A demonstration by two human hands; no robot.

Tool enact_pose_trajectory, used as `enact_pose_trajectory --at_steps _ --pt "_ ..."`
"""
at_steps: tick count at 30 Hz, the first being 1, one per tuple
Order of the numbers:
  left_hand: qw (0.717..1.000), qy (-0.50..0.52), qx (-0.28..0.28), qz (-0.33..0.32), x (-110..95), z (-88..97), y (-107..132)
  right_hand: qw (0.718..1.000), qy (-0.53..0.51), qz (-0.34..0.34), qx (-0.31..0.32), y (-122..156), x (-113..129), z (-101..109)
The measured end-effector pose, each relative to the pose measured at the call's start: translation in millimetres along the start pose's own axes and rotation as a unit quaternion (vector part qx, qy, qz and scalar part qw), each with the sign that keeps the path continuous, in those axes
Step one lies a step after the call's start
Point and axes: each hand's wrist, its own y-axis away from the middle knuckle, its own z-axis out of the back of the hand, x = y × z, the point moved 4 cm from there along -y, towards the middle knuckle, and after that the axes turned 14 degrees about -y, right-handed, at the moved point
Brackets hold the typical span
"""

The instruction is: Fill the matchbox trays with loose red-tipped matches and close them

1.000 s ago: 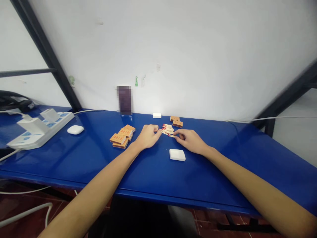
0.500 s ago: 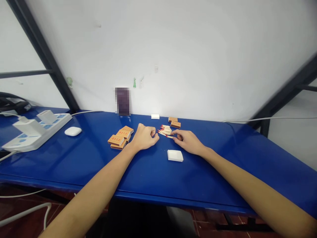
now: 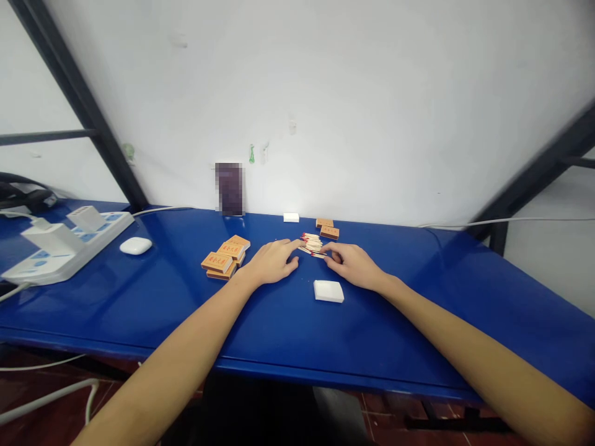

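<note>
A small pile of matches [image 3: 313, 242] with red heads lies on the blue table [image 3: 260, 328] between my two hands. My left hand [image 3: 272, 261] is open, its index finger stretched to the pile's left edge and its thumb apart. On the other side, my right hand [image 3: 353, 265] rests with bent fingers. Its thumb and index tips are slightly apart beside the ends of the nearest matches. A white matchbox tray [image 3: 328, 291] sits in front of the pile; its inside is hard to make out. Several orange matchboxes [image 3: 218, 262] are stacked left of my left hand.
Two more matchboxes [image 3: 330, 233] lie behind the pile, near the wall. A small white box [image 3: 291, 217] and a dark pixelated panel [image 3: 230, 189] are at the back. To the left are a white rounded case [image 3: 136, 246] and a power strip [image 3: 69, 248] with plugs.
My left hand has uncurled, and its index finger now reaches to the matches. Heads at the pile's left edge have shifted slightly right. My right hand stays in place.
</note>
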Motion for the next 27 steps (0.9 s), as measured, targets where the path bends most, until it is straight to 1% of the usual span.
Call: enact_pose_trajectory --at_steps 5,8,15,21,27 --pt "0.998 -0.038 0.040 -0.010 -1.9 -2.9 -0.6 1.000 0.010 0.003 0.011 0.1 2.7 1.0" --pt "0.998 -0.045 0.050 -0.007 -3.0 -2.2 -1.1 1.000 0.003 0.005 0.010 0.3 2.7 1.3" --pt "0.998 -0.040 0.051 -0.005 -3.2 -1.9 -0.7 1.000 -0.023 0.012 0.005 1.1 2.7 0.6" --pt "0.999 -0.021 0.033 -0.009 -1.7 -4.5 -0.7 0.997 -0.059 0.038 0.021 2.7 7.6 -1.6" --pt "0.999 -0.020 0.030 -0.008 -1.6 -3.3 -0.7 0.996 -0.074 0.052 0.028 3.1 12.0 -2.9"
